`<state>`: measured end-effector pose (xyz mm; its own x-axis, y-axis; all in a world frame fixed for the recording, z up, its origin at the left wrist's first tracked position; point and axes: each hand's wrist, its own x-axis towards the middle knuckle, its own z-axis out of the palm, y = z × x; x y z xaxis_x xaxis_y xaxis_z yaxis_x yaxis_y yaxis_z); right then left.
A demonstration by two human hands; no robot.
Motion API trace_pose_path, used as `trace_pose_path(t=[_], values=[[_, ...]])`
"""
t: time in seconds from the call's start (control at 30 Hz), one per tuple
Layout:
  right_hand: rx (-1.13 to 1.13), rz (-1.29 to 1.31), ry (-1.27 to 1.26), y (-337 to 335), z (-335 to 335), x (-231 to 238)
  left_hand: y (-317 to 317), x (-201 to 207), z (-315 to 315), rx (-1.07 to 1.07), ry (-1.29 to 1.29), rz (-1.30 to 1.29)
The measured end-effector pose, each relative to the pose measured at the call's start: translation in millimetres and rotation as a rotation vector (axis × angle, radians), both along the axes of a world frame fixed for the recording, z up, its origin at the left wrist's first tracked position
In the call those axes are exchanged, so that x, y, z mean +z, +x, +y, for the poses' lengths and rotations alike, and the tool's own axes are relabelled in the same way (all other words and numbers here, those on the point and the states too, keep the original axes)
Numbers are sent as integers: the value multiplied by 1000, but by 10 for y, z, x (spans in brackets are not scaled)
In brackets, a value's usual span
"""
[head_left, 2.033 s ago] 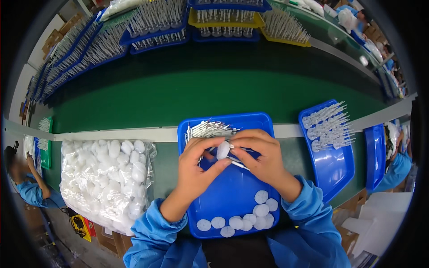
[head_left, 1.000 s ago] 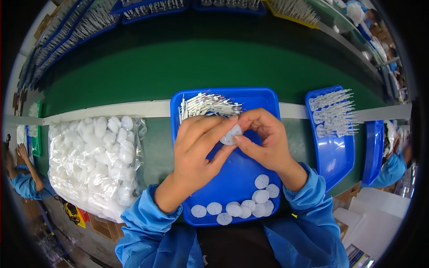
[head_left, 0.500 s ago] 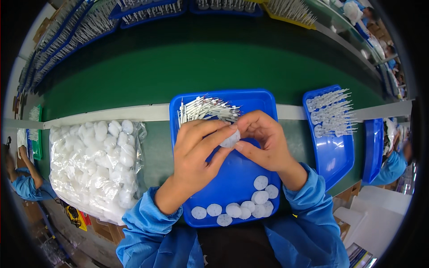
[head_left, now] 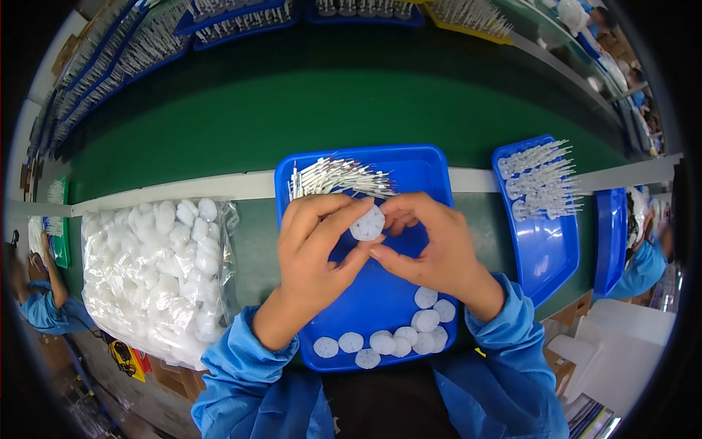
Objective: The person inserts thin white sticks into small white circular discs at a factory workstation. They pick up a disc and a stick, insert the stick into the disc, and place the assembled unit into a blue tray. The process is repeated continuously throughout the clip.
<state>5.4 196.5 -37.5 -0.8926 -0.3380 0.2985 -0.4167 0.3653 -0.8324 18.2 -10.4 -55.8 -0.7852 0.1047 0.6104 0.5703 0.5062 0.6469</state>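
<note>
Over the blue tray (head_left: 431, 172) of white discs (head_left: 382, 342) and pins (head_left: 338, 178), left hand (head_left: 316, 252) and right hand (head_left: 431, 249) both grip one white disc (head_left: 367, 224) tight.

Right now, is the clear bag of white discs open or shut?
Open: the bag gapes at its top right corner, plastic folded back beside the blue tray.
</note>
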Motion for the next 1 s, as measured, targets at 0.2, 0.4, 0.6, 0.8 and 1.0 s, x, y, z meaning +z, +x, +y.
trace_pose_path(t=[0.2,0.4,0.6,0.8,1.0], values=[[68,-309,-261,-9,31,-100,-25,38,-5,-22,-23,68],[115,-408,-326,-43,130,-79,4,21,-18,-80,12,37],[-98,234,337,-255,315,-72,1,-129,-131,-24,287,-93],[-54,580,778,-191,-116,-198,3,-149,-167,145,474,-176],[-33,341,649,-279,-43,-22,-33,-161,-257,-72,322,-175]])
